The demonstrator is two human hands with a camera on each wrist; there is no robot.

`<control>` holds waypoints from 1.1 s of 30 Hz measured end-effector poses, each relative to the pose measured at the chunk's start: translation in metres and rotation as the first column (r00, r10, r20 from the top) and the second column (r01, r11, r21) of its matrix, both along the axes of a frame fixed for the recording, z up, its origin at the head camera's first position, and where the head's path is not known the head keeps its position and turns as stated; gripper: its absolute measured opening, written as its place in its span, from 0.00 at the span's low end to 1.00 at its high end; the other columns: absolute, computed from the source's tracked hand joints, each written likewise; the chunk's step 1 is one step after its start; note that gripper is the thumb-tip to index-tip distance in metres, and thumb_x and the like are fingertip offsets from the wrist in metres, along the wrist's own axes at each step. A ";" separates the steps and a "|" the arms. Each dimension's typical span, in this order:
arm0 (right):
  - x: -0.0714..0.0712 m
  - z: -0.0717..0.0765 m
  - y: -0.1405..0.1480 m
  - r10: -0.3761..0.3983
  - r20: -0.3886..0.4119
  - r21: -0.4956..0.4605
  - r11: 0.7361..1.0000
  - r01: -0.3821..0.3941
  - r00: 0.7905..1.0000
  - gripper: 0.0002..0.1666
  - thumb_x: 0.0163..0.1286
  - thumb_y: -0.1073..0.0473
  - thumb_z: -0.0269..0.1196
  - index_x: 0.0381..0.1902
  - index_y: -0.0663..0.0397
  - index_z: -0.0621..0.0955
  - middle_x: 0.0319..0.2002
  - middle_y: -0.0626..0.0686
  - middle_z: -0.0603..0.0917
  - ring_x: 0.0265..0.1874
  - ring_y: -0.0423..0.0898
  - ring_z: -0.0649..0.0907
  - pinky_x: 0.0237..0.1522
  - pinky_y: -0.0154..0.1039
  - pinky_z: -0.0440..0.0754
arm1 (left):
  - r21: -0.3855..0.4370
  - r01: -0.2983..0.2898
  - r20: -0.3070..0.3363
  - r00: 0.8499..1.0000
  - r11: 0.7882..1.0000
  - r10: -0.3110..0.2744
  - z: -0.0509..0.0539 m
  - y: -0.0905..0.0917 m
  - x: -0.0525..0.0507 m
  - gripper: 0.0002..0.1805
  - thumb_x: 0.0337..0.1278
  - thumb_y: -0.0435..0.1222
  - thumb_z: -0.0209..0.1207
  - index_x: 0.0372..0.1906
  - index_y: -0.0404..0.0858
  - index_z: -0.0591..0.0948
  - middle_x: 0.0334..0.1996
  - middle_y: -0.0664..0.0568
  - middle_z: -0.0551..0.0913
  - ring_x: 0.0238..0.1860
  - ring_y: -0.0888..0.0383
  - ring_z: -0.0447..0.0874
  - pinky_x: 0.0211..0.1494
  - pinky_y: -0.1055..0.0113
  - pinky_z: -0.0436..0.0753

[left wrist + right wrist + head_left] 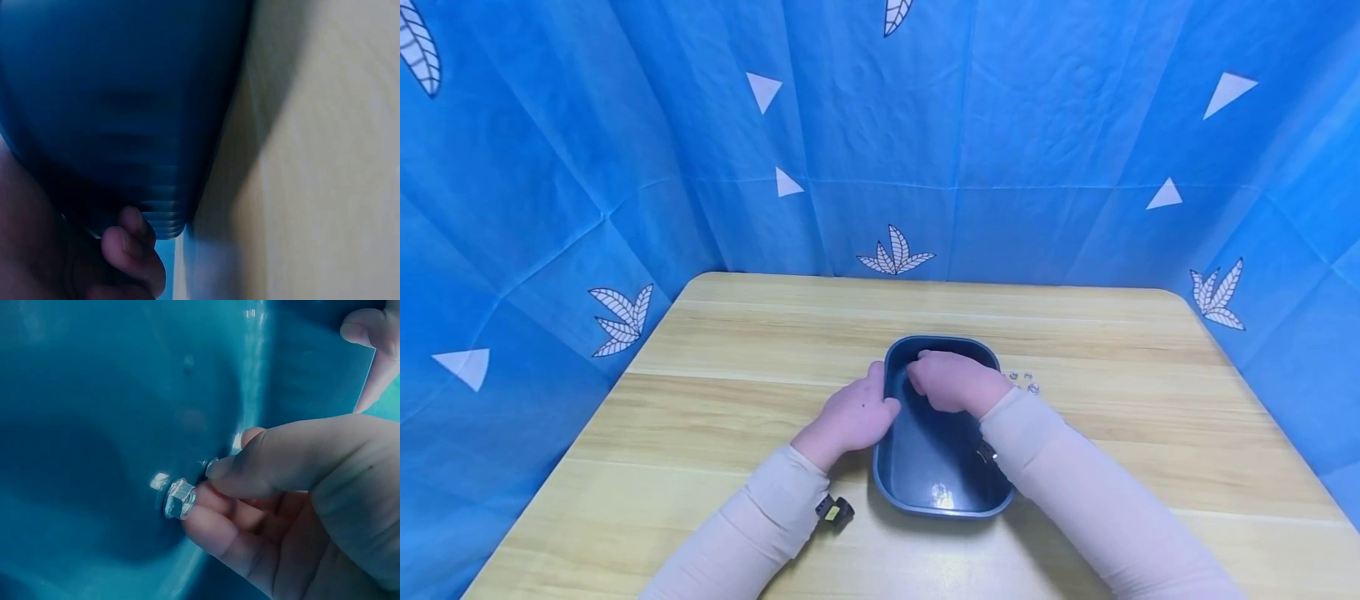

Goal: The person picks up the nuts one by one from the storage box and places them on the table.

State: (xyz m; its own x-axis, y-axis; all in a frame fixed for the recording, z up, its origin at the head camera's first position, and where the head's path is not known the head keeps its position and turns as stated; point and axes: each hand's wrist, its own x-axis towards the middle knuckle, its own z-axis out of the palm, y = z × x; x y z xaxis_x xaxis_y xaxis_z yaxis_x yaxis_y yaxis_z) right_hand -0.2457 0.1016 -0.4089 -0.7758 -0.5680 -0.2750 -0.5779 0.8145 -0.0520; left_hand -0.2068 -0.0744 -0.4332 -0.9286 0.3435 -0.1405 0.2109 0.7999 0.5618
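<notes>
A dark blue plastic bin (942, 510) stands on the table. Its left rim is gripped by my left hand (853, 414), thumb over the edge and the other fingers outside. Curled fingertips of that hand show against the outer wall in the left wrist view. My right hand (951, 381) reaches into the far end of the bin. In the right wrist view a shiny metal flange nut (180, 499) touches its fingertips near the bin floor. Another small metal piece (212, 465), partly hidden, is pinched at the thumb tip.
Several small shiny metal pieces (1028, 383) lie on the wooden table (737, 400) just right of the bin, partly hidden by the right forearm. Behind the table hangs a blue patterned curtain (1037, 167), which also runs along both sides.
</notes>
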 end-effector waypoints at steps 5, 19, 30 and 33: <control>0.000 0.000 0.000 -0.009 0.008 0.017 1.000 0.009 1.000 0.10 0.73 0.65 0.60 0.31 0.48 0.78 0.19 0.46 0.69 0.25 0.44 0.75 0.35 0.36 0.75 | 0.008 -0.008 0.009 1.000 1.000 0.008 0.000 0.000 0.001 0.27 0.71 0.44 0.50 0.66 0.33 0.63 0.35 0.46 0.77 0.34 0.51 0.77 0.37 0.56 0.75; -0.001 0.001 0.002 -0.014 0.025 -0.015 1.000 0.015 1.000 0.15 0.68 0.62 0.62 0.22 0.45 0.75 0.14 0.44 0.69 0.17 0.41 0.75 0.28 0.35 0.74 | 0.016 -0.005 0.027 1.000 1.000 0.005 -0.001 0.000 -0.001 0.27 0.71 0.44 0.49 0.66 0.33 0.63 0.35 0.46 0.78 0.35 0.51 0.77 0.38 0.56 0.75; 0.000 0.011 0.007 -0.016 0.062 -0.159 0.987 0.026 0.998 0.07 0.63 0.64 0.64 0.30 0.44 0.78 0.22 0.43 0.79 0.20 0.41 0.79 0.27 0.37 0.76 | -0.017 -0.001 -0.020 1.000 1.000 0.001 0.001 0.001 0.001 0.24 0.69 0.43 0.51 0.62 0.33 0.65 0.30 0.46 0.77 0.31 0.51 0.77 0.34 0.56 0.75; 0.002 0.016 0.010 -0.005 0.067 -0.195 0.981 0.018 0.998 0.09 0.63 0.65 0.64 0.29 0.45 0.78 0.23 0.43 0.79 0.19 0.40 0.79 0.28 0.38 0.77 | -0.031 -0.002 -0.034 0.999 1.000 0.001 0.002 0.002 0.001 0.25 0.68 0.42 0.51 0.62 0.32 0.65 0.32 0.46 0.78 0.32 0.50 0.77 0.36 0.55 0.75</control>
State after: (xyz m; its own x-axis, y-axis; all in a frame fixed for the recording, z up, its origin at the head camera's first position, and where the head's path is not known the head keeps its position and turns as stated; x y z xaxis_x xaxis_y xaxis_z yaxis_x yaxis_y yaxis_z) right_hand -0.2434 0.1115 -0.3933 -0.7663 -0.6071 -0.2102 -0.5586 0.7912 -0.2488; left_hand -0.2053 -0.0727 -0.4310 -0.9333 0.3385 -0.1195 0.2284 0.8169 0.5297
